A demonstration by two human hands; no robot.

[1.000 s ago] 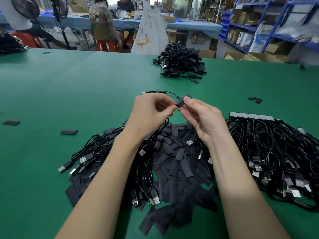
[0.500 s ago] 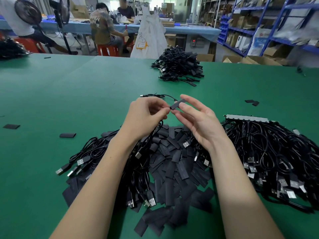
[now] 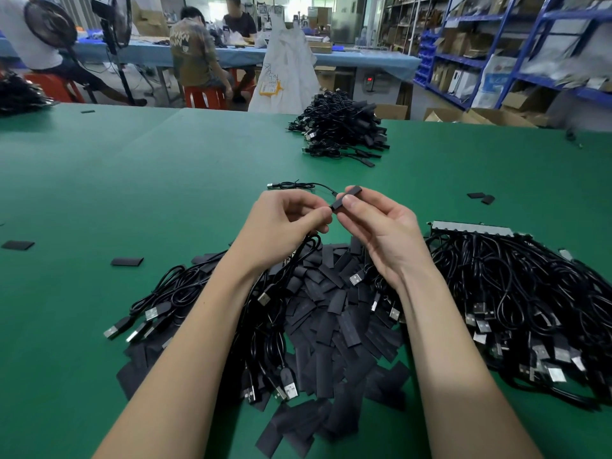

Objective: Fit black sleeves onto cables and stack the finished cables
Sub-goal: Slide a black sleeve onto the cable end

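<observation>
Both bare forearms reach from the near edge toward the centre, converging so the hands meet. Left hand [image 3: 284, 220]: fingers curled, thumb and forefinger tips pinched together. Right hand [image 3: 381, 226]: palm turned leftward, thumb and forefinger pinched, remaining fingers loosely bent.

Your right hand [image 3: 381, 226] covers the middle of the black sleeve [image 3: 346, 198], so you can't see the cable end inside; your forearms hide part of the sleeve pile [image 3: 331, 313], and the shelves [image 3: 530, 44] are blurred
</observation>
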